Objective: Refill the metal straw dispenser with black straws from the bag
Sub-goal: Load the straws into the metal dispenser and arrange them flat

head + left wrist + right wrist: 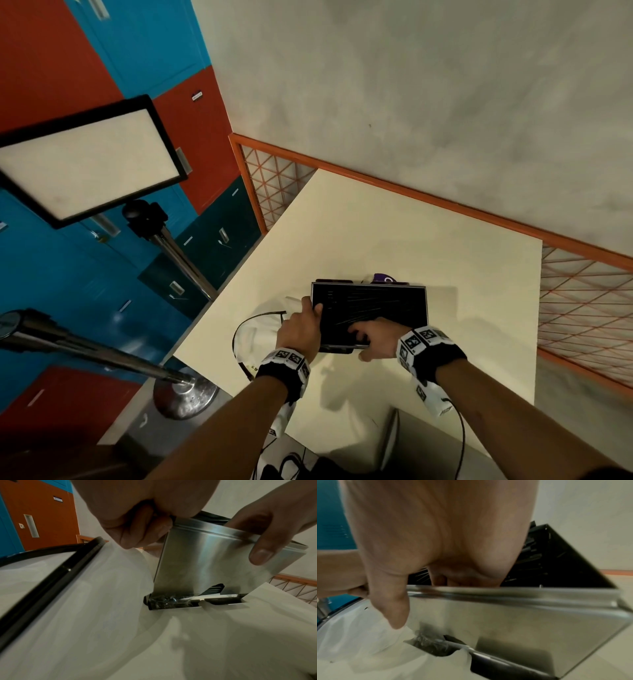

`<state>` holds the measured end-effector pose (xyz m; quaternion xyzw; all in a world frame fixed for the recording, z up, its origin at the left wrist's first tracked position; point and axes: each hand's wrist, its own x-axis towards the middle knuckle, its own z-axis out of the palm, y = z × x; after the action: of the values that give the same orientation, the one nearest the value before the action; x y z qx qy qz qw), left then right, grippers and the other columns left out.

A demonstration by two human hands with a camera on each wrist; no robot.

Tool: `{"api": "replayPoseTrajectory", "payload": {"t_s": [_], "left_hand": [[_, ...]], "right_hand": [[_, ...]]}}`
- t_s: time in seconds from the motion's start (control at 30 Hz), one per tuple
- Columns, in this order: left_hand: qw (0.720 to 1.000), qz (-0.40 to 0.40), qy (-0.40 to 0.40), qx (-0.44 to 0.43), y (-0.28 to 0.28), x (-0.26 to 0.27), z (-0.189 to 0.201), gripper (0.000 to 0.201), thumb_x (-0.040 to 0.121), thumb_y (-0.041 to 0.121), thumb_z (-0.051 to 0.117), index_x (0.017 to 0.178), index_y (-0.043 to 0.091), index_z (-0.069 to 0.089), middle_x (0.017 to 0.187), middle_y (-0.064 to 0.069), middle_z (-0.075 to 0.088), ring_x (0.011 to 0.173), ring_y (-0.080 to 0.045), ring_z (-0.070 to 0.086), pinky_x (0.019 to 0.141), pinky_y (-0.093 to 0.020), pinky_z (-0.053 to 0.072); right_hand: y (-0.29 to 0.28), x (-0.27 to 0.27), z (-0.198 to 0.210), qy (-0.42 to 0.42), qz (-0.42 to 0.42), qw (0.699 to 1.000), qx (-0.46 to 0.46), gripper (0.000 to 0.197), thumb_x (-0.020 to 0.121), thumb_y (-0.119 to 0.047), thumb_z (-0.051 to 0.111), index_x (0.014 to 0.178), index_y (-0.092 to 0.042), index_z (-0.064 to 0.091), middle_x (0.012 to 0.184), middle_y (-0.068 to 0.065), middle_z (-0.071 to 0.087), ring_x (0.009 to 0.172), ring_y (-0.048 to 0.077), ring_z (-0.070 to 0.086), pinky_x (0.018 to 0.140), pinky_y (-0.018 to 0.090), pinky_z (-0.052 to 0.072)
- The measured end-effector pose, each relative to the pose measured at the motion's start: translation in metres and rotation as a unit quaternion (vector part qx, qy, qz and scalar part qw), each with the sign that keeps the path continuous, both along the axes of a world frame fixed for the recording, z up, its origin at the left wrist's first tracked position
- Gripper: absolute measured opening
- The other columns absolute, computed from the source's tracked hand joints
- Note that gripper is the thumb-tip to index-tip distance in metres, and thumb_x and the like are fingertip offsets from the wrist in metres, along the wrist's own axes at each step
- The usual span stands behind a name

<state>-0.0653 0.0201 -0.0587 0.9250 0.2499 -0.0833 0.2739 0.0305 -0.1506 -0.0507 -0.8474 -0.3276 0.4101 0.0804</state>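
The metal straw dispenser [371,310] stands open-topped on the cream table [394,222], with black straws [376,301] lying inside. My left hand [313,310] grips its left end, fingers curled at the corner [137,534]. My right hand [359,342] hooks over the front wall, its fingers [358,329] in among the straws [539,561] and its thumb [395,608] outside on the steel wall [522,622]. In the left wrist view that thumb [262,553] lies on the wall [197,561]. The clear bag [257,334] with a black zip rim [51,574] lies slack just left of the dispenser.
A purple object [383,277] peeks out behind the dispenser. An orange-framed mesh rail [428,198] borders the table's far and right sides. A light panel [89,161] on a stand and a metal post [102,356] rise left of the table.
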Motion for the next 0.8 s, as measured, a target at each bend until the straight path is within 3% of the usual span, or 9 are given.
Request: {"api": "replayPoseTrajectory", "payload": {"t_s": [0.3, 0.43, 0.63, 0.8], "left_hand": [[1.000, 0.003, -0.003, -0.008, 0.000, 0.001, 0.000, 0.036, 0.107, 0.050, 0.019, 0.112, 0.019, 0.036, 0.092, -0.016, 0.069, 0.089, -0.041, 0.066, 0.069, -0.041, 0.041], [1.000, 0.004, -0.003, -0.005, 0.001, 0.000, -0.005, 0.036, 0.107, 0.051, 0.019, 0.112, 0.020, 0.035, 0.092, -0.015, 0.069, 0.089, -0.041, 0.066, 0.069, -0.041, 0.043], [1.000, 0.000, 0.003, -0.001, 0.003, 0.003, -0.004, 0.037, 0.107, 0.051, 0.019, 0.114, 0.018, 0.036, 0.094, -0.016, 0.069, 0.091, -0.042, 0.066, 0.071, -0.043, 0.045], [1.000, -0.004, 0.015, 0.016, 0.003, 0.005, -0.005, 0.038, 0.107, 0.049, 0.021, 0.117, 0.016, 0.037, 0.096, -0.017, 0.068, 0.091, -0.043, 0.065, 0.074, -0.045, 0.049]], "right_hand": [[0.011, -0.014, -0.005, -0.039, 0.063, 0.995, -0.066, 0.055, 0.086, -0.027, 0.066, 0.137, -0.016, 0.047, 0.123, 0.012, 0.062, 0.109, 0.032, 0.059, 0.084, 0.032, 0.047], [0.011, -0.013, -0.007, -0.024, 0.065, 0.995, -0.072, 0.062, 0.087, -0.030, 0.065, 0.143, -0.022, 0.042, 0.125, 0.011, 0.061, 0.109, 0.031, 0.059, 0.091, 0.035, 0.049], [0.004, -0.009, -0.007, -0.014, 0.032, 0.998, -0.051, 0.070, 0.087, -0.026, 0.066, 0.149, -0.025, 0.032, 0.141, 0.006, 0.050, 0.123, 0.027, 0.051, 0.094, 0.028, 0.041], [0.000, -0.008, -0.006, -0.007, 0.001, 0.999, -0.041, 0.066, 0.088, -0.024, 0.065, 0.147, -0.021, 0.035, 0.144, 0.005, 0.049, 0.127, 0.027, 0.050, 0.099, 0.030, 0.043]]}}
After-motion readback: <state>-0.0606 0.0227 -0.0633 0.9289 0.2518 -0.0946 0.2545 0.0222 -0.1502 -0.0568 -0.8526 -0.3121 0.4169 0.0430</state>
